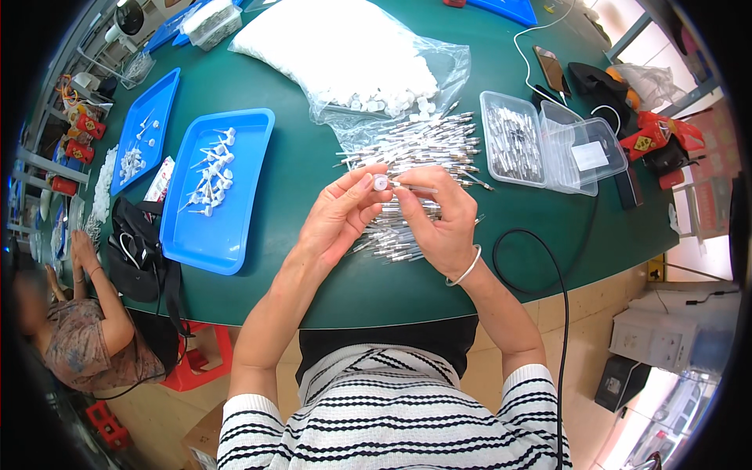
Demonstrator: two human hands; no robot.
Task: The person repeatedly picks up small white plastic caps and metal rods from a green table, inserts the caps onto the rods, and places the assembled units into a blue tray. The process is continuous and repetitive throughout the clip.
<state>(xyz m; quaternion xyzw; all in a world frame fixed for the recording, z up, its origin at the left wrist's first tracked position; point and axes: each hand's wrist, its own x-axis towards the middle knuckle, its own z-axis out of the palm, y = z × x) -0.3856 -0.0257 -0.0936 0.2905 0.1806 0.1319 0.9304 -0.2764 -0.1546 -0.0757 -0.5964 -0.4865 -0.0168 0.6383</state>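
Note:
Over the near middle of the green table, my left hand [333, 215] pinches a small round white plastic cap [381, 182] between thumb and fingertips. My right hand [442, 215] is closed on a thin white rod [421, 189], its end up against the cap; whether it sits inside cannot be made out. Under and beyond my hands lies a loose heap of thin white rods with metallic ends [419, 145]. Farther back, a large clear bag [450, 66] spills similar white caps [392, 90]. Left of me, a blue tray [207, 254] holds several caps with rods attached [211, 176].
To the right stand a clear box of rods [513, 141] and another clear container [587, 157]. A phone [552, 70] lies behind them. A black cable [562, 313] loops over the table edge. At left are a second blue tray [168, 90], a black bag [133, 243] and a seated co-worker [86, 337].

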